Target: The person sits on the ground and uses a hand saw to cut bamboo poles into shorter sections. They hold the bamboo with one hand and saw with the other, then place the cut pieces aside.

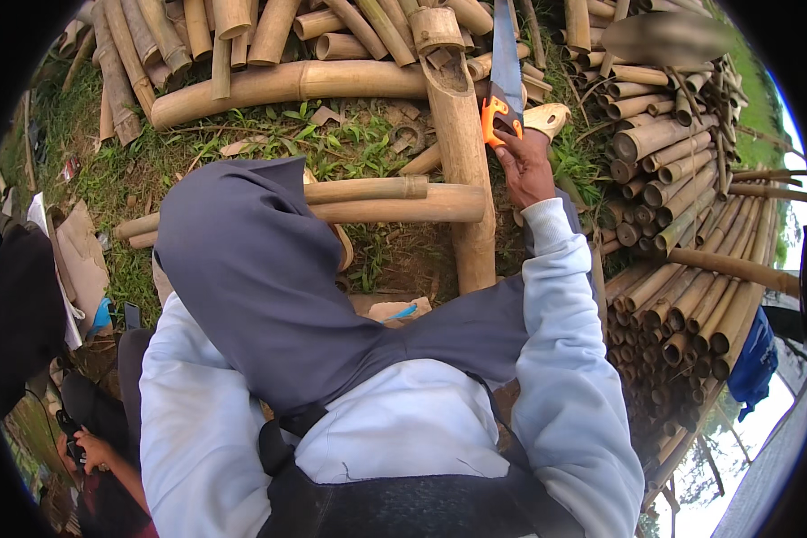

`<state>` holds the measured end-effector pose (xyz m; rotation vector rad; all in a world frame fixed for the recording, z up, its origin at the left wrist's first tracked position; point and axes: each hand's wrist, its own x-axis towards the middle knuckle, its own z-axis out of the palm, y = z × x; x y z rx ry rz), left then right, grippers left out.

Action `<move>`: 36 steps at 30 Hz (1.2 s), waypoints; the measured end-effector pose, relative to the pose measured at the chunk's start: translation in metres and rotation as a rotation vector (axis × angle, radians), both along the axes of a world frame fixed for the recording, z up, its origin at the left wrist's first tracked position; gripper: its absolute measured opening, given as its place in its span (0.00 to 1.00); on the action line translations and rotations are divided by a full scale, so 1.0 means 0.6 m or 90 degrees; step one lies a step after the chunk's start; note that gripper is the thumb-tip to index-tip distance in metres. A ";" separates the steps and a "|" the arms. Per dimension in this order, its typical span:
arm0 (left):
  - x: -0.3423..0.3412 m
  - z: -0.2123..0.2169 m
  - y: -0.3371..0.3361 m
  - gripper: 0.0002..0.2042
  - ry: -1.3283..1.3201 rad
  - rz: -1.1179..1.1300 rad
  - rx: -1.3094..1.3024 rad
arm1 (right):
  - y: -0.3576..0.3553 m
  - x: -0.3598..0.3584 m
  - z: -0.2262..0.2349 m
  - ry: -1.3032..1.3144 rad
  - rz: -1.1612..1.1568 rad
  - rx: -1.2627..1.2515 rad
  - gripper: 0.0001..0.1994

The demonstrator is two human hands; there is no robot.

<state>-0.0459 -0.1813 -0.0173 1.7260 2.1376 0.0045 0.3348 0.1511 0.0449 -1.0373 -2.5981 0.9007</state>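
My right hand (526, 164) is wrapped round the orange and black handle of a hand saw (508, 58). Its blade points away from me, beside the far end of a thick bamboo pole (464, 166) that has a notch cut near its top. Two bamboo lengths, a thinner one (368, 189) and a thicker one (403, 206), lie side by side from the left, their ends at the pole. My left arm (197, 394) reaches down behind my bent left leg (242, 260), which hides the left hand.
Cut bamboo pieces (273, 31) lie heaped at the far side, with a long curved bamboo length (287, 88) in front. Large bamboo stacks (672, 179) stand at the right. A blue cloth (755, 363) hangs there. At lower left, another person's hands (94, 451) hold something dark.
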 end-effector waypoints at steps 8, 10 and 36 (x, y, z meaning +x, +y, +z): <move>-0.004 0.018 0.016 0.26 -0.006 0.013 -0.043 | 0.081 0.044 -0.108 -0.036 -0.071 0.102 0.23; 0.001 0.026 0.014 0.27 -0.013 0.019 -0.062 | 0.084 0.027 -0.113 -0.138 -0.041 0.121 0.27; -0.027 0.016 0.145 0.45 -0.026 0.013 -0.054 | 0.138 0.003 -0.167 -0.283 0.009 0.112 0.19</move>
